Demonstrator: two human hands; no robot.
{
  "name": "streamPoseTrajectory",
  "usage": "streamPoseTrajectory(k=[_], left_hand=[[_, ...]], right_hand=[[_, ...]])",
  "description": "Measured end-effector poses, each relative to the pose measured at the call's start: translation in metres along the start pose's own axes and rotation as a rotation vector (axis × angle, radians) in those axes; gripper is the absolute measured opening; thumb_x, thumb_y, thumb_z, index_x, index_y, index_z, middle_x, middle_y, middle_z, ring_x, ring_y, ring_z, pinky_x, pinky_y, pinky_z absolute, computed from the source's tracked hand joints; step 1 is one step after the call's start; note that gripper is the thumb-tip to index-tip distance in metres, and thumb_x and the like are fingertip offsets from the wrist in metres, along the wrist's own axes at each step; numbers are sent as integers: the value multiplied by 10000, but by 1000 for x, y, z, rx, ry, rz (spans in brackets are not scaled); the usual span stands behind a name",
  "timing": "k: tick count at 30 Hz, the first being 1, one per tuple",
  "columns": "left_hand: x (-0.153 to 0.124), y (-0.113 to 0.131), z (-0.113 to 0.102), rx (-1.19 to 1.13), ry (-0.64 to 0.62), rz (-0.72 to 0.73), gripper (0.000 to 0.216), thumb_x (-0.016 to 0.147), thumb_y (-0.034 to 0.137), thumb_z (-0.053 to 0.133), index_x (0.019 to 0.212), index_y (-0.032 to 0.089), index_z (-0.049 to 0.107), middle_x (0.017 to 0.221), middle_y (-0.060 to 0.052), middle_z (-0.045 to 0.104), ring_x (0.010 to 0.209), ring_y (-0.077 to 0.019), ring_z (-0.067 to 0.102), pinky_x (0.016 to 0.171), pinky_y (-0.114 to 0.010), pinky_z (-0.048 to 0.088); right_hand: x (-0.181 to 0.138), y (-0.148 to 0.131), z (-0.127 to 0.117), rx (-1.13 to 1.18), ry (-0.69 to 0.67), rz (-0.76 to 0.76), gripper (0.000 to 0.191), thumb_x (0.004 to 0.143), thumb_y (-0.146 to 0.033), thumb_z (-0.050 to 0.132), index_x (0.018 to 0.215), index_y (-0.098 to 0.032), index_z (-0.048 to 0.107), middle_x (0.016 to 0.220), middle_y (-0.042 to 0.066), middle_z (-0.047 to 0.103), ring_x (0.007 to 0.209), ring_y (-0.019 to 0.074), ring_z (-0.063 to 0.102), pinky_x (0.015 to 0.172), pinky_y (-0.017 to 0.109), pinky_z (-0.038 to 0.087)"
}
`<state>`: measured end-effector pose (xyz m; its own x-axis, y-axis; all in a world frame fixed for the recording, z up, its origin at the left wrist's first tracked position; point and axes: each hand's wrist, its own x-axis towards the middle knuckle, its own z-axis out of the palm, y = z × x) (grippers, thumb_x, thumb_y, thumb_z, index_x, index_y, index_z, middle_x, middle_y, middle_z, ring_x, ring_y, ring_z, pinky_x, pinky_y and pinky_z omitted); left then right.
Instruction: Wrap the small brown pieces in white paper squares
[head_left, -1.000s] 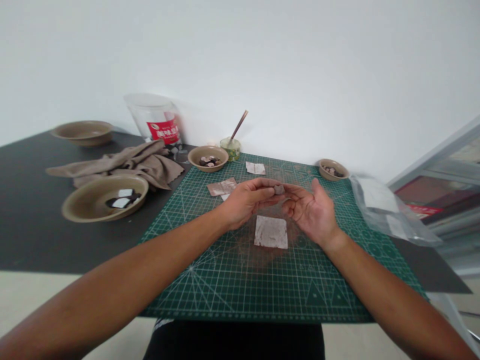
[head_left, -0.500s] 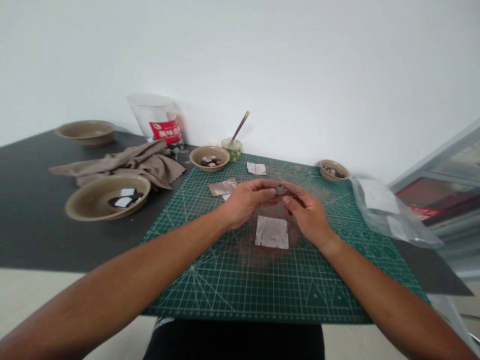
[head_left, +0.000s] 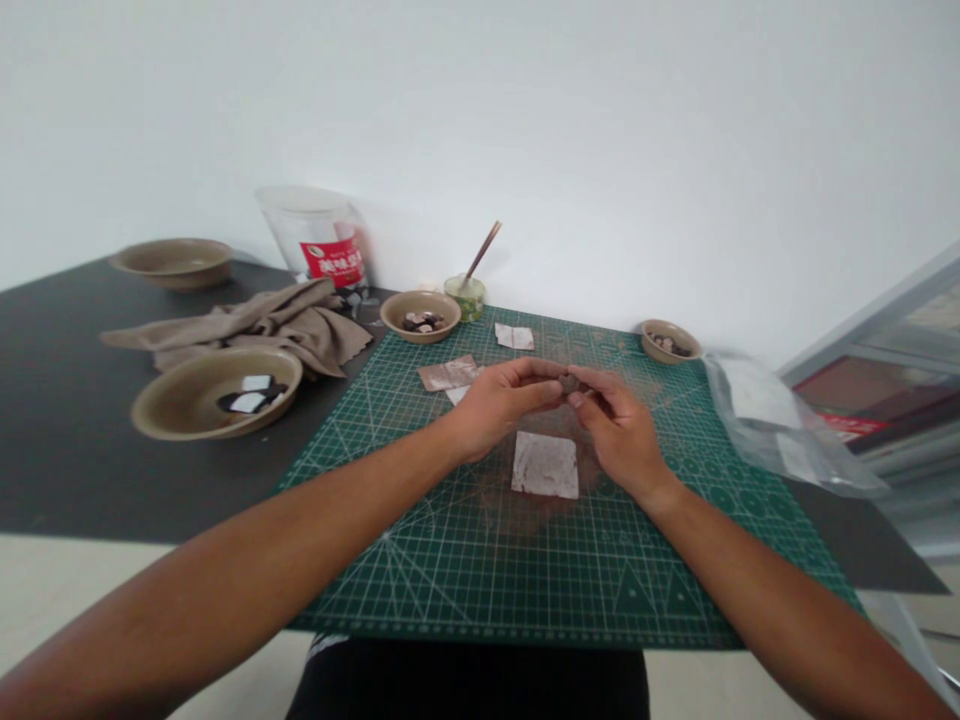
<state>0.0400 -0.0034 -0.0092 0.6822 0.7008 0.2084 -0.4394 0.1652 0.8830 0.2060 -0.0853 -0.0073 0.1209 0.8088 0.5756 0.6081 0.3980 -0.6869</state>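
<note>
Between the fingertips of both hands is a small dark brown-grey piece (head_left: 570, 384), too small for me to tell its kind. My left hand (head_left: 504, 402) pinches it from the left, thumb and fingers closed. From the right, my right hand (head_left: 616, 420) grips the same piece with thumb and forefinger. Below the hands, a worn whitish square of sandpaper-like sheet (head_left: 545, 465) lies flat on the green cutting mat (head_left: 465, 560), with brown dust around it. Past my left hand lie a brown-and-white sheet (head_left: 448, 373) and a smaller pale sheet (head_left: 514, 336).
Small bowls of dark and pinkish pieces stand at the back left (head_left: 420, 335) and back right (head_left: 646, 350). Leftward are a larger bowl (head_left: 161, 415), a brown cloth (head_left: 225, 325), another bowl (head_left: 172, 280), a clear tub (head_left: 281, 225) and a green cup (head_left: 471, 302) with a brush-like stick. A plastic bag (head_left: 817, 460) lies right.
The dark piece has turned slightly between my fingertips and shows more of its face. My left thumb has straightened along it. Both hands stay in nearly the same place.
</note>
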Motion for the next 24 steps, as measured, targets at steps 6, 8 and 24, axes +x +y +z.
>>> streamPoseTrajectory(k=[6,8,24], left_hand=[[0,-1,3,82,26,23,308,732,248,823,984,150,676,1009,-55,720,937,-165,672,916,-346,490],[0,-1,4,94,38,11,288,733,252,822,951,149,664,957,-37,714,898,-147,669,887,-324,494],[-4,4,6,181,2,-50,286,833,421,719,898,144,686,848,-30,682,780,-133,637,773,-283,493]], right_hand=[[0,-3,0,-30,-9,-53,272,922,-299,626,1190,-320,672,1006,30,641,893,188,611,806,372,520],[0,-6,0,-46,-23,-68,271,927,-293,625,1193,-326,669,1027,32,640,907,188,613,809,373,521],[-2,-5,1,-62,-64,-87,274,934,-303,607,1206,-308,638,1000,32,611,794,170,579,749,358,518]])
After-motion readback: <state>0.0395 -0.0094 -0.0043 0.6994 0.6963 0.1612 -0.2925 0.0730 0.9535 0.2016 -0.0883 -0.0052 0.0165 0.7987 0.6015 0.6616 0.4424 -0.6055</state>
